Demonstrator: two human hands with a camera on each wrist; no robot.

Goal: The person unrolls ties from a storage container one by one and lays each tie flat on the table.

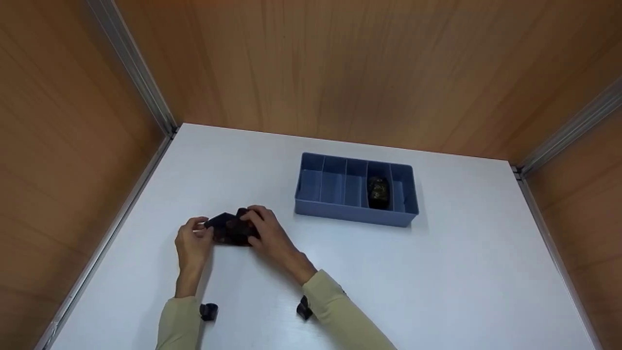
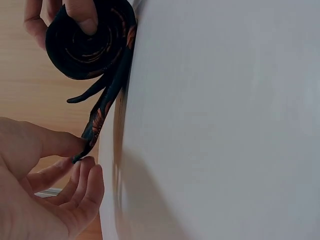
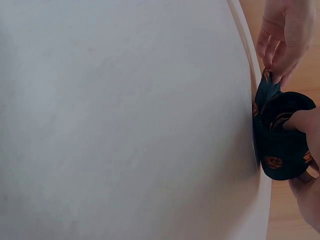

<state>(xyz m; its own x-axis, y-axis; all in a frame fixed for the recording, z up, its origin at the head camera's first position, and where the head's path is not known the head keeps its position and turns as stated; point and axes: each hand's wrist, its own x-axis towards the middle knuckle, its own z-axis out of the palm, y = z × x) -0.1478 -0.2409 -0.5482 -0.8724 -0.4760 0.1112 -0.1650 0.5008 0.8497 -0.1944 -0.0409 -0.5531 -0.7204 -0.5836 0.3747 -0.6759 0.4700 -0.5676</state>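
A dark necktie [image 1: 224,224] with orange motifs lies at the left of the white table, mostly wound into a roll. In the left wrist view the coil [image 2: 122,37] shows its spiral edge, and a short flat tail runs from it. My left hand [image 1: 193,245] pinches the tip of that tail between thumb and fingers. At the other end, my right hand [image 1: 273,239] grips the roll; in the right wrist view its thumb reaches into the coil's centre and its fingers are round the outside. The palm side of the right hand is partly hidden.
A blue divided box [image 1: 354,214] stands toward the back of the white table [image 1: 461,253]. In its second compartment from the right sits a dark, gold-patterned rolled bundle [image 1: 378,193]. Wooden panels [image 1: 340,73] enclose the table at the back and both sides.
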